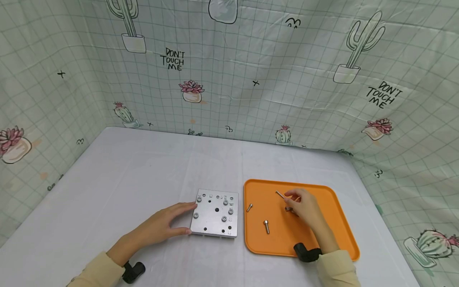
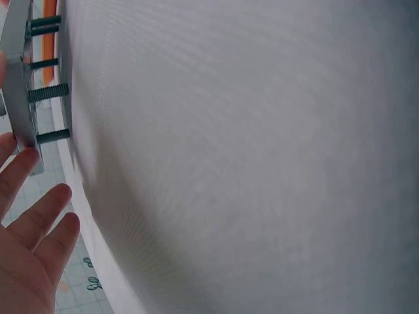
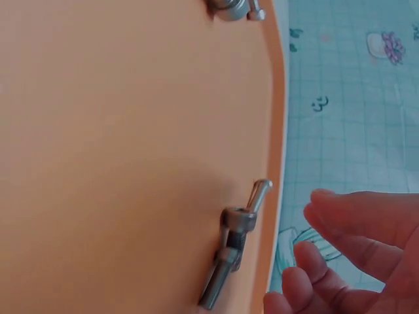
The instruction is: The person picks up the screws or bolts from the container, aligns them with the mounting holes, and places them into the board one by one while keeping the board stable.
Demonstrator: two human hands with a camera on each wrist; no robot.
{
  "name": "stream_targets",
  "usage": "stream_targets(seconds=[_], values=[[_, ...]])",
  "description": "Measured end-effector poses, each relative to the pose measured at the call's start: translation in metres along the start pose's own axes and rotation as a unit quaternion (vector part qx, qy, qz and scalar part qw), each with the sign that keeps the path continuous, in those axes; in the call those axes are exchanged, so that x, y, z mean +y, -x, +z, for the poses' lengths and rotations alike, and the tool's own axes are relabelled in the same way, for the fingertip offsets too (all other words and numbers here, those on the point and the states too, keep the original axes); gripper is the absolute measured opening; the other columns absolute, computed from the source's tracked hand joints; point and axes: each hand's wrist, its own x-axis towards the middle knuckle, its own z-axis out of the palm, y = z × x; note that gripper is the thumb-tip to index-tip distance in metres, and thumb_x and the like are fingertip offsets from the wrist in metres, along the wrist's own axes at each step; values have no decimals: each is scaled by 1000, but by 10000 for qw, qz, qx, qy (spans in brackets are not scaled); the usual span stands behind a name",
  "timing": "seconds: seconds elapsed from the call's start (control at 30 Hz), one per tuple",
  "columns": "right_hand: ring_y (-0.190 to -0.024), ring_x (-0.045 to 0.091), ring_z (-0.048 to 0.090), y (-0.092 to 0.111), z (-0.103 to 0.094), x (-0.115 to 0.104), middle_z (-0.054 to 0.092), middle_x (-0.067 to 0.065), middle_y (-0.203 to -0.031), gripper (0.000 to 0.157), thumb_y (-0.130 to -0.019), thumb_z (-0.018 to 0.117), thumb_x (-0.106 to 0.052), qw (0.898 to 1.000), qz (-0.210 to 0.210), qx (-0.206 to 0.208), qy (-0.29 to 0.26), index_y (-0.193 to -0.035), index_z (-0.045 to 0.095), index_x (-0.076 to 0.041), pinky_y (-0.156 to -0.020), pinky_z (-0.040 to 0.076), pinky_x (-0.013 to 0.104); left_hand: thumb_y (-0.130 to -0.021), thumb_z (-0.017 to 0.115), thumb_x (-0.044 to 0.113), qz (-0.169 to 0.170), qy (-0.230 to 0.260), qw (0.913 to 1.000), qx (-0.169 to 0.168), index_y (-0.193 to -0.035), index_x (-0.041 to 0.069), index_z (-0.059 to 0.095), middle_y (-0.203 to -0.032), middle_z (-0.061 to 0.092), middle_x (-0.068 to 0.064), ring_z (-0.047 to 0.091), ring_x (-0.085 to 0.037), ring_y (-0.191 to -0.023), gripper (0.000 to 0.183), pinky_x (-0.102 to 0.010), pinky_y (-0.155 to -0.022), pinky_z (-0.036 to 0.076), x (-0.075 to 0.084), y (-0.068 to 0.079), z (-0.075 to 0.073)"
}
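Head view, left hand (image 1: 168,223) spread at the left edge of a metal plate (image 1: 209,220), right hand (image 1: 305,207) over loose bolts (image 1: 266,227) on an orange tray (image 1: 287,241) at right, left wrist view, fingertips touching plate, right wrist view, fingers half-bent, parted, near bolts

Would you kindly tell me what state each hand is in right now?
Left hand: open, touching the metal plate.
Right hand: over the orange tray; whether it is open or pinching something cannot be told.

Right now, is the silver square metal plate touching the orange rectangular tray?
Apart: the head view shows a strip of white tabletop between the plate and the tray.
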Motion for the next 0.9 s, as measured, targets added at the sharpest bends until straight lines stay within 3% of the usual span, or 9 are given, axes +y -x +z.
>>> stream_targets(seconds=[0.3, 0.57, 0.9], values=[[-78, 20, 50, -1, 0, 14, 56, 9, -88, 14, -84, 68, -13, 9987, 67, -318, 404, -94, 68, -4, -64, 40, 26, -81, 67, 45, 69, -58, 10000, 41, -139, 18, 44, -143, 46, -1, 43, -25, -131, 68, -45, -105, 39, -1, 0, 0], [-75, 19, 46, -1, 3, 19, 53, 7, -84, 16, -82, 70, -17, 9966, 136, -620, 516, -93, 69, -6, -61, 36, 25, -81, 66, 46, -10, -17, 10000, -23, -139, 18, 44, -143, 45, -1, 42, -25, -132, 68, -45, -105, 38, -1, 0, -1], [-75, 21, 43, 1, 5, 18, 48, 9, -86, 13, -83, 70, -16, 9957, 157, -613, 674, -91, 67, -7, -62, 33, 27, -81, 67, 43, -8, -86, 10000, -39, -139, 17, 44, -143, 45, -1, 42, -25, -132, 68, -45, -106, 38, -1, 0, -2]])
